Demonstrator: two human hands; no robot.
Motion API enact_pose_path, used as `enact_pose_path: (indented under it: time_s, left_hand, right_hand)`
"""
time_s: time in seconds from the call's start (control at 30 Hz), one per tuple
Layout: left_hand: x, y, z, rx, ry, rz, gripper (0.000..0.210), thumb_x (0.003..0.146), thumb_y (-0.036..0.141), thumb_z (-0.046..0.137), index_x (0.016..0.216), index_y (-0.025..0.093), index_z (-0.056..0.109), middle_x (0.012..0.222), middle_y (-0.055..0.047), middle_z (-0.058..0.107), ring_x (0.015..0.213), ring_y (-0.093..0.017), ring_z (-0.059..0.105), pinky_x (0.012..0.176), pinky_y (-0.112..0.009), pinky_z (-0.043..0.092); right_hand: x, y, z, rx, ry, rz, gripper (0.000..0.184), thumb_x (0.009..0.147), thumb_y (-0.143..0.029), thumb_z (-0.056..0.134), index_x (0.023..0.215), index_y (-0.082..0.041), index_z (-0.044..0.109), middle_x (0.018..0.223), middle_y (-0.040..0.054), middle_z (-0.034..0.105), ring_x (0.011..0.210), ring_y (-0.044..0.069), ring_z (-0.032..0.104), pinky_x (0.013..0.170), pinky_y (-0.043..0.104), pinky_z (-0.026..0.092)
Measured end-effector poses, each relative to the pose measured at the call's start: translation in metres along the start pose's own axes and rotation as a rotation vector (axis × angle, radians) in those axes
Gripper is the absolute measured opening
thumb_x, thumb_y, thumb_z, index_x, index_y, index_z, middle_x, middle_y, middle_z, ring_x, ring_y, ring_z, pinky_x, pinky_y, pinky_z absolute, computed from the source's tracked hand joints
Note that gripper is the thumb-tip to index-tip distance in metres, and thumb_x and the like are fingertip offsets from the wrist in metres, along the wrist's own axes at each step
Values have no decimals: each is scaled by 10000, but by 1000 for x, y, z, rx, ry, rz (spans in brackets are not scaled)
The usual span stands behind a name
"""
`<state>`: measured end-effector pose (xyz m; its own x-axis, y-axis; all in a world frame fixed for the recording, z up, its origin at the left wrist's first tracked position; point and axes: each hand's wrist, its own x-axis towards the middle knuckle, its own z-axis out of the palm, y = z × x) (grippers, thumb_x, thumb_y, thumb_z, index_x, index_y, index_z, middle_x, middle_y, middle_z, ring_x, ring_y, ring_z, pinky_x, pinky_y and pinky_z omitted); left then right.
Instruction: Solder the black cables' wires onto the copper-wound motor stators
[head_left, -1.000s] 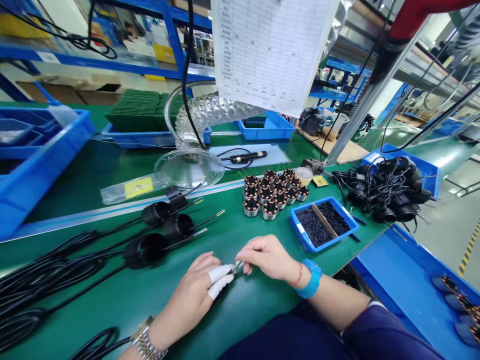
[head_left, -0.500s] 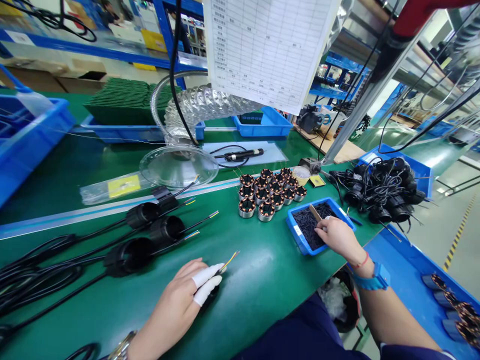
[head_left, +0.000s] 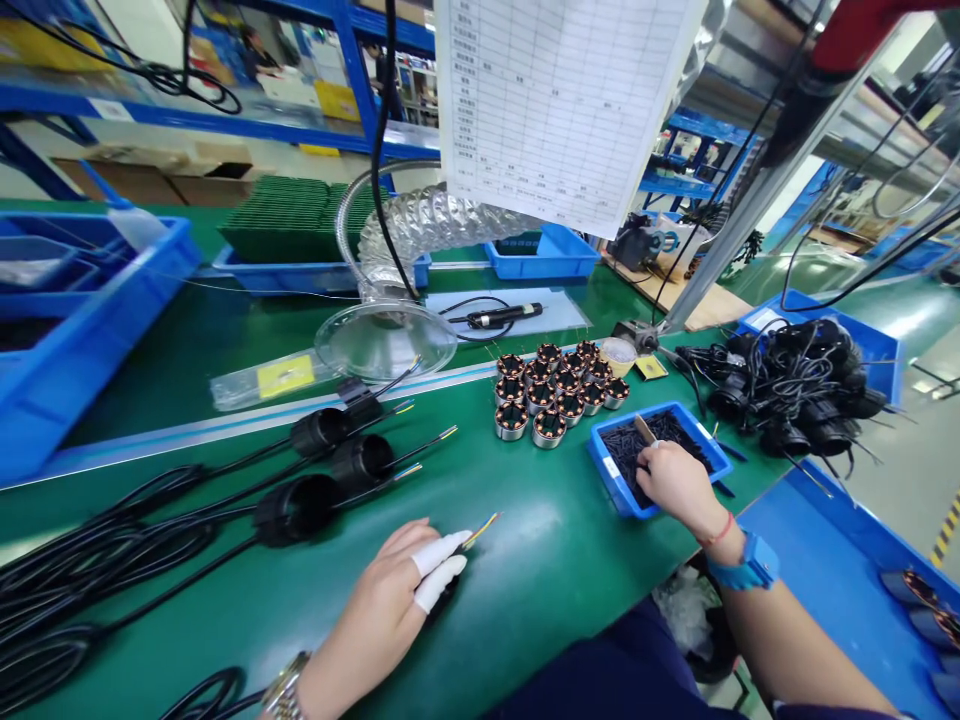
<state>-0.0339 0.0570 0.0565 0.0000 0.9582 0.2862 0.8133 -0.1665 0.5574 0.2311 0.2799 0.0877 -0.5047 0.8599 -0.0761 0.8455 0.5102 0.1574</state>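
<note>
My left hand (head_left: 390, 600), with white finger cots on two fingers, is closed around the end of a black cable over the near part of the bench. Stripped coloured wires (head_left: 481, 530) stick out past its fingertips. My right hand (head_left: 679, 485) is down in a small blue tray (head_left: 630, 500) of short black tubes (head_left: 675, 430). A flat tan stick (head_left: 644, 430) rises from its closed fingers; the fingertips are partly hidden. Black cables with round black housings (head_left: 296, 508) lie left of my left hand.
Copper-wound stators (head_left: 550, 428) stand grouped mid-bench. A clear funnel hood (head_left: 386, 340) on a foil duct stands behind. Tangled black cables (head_left: 802, 385) fill a bin at right. A printed sheet (head_left: 555, 110) hangs in front; a metal post (head_left: 705, 260) rises at right.
The whole view has shifted, so the bench things appear further right. Both hands stay at about the same places over the bench, and the tan stick stands a little steeper.
</note>
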Motion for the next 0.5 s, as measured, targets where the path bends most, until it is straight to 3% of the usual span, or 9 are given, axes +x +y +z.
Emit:
enact_pose_path:
  time_s: [0.2, 0.33, 0.5]
  left_hand:
    - [1, 3, -3, -28, -26, -35, 203, 850, 252, 425, 952, 192, 591, 693, -7, 582, 666, -134, 538, 827, -364, 449]
    - [3, 5, -5, -45, -31, -69, 206, 853, 269, 412, 885, 190, 599, 670, -10, 584, 665, -141, 536, 750, -325, 479]
    - [4, 4, -5, -62, 2, -67, 204, 842, 274, 430, 911, 203, 608, 717, -14, 611, 711, -147, 556, 739, -299, 487]
  right_hand:
    - [1, 1, 5, 43, 28, -1, 202, 760, -217, 474, 781, -186, 672, 840, 79, 644, 831, 194, 583, 660, 257, 442]
    - [2, 11, 5, 107, 25, -25, 216, 773, -235, 475, 829, -215, 683, 866, 51, 664, 829, 181, 599, 699, 258, 447]
    - [5, 27, 2, 450, 38, -113, 213, 770, -265, 490, 827, -199, 684, 883, 33, 672, 818, 169, 605, 748, 254, 447]
